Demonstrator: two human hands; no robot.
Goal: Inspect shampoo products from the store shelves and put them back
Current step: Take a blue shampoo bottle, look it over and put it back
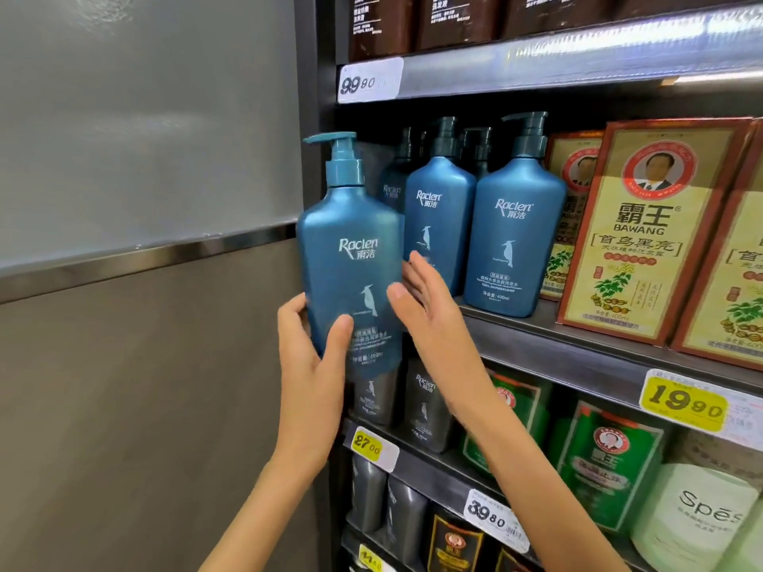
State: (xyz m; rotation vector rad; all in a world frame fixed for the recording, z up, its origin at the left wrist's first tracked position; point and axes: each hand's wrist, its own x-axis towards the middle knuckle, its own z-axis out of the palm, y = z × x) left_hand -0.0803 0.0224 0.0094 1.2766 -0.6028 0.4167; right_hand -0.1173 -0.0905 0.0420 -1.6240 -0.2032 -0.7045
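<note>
A blue Raclen pump shampoo bottle (349, 258) is held upright in the air in front of the shelf's left end. My left hand (311, 365) grips its lower part, thumb across the front label and fingers round the left side. My right hand (425, 301) is next to the bottle's right side with straight fingers, thumb near the bird print; I cannot tell whether it touches. Behind it, more blue Raclen bottles (514, 237) stand in a row on the middle shelf (536, 336).
Red and yellow Bawang boxes (644, 237) stand right of the blue bottles. Dark bottles (425, 402) and green boxes (603, 468) fill the shelf below, brown bottles (384, 26) the one above. A grey wall panel (144, 241) lies to the left.
</note>
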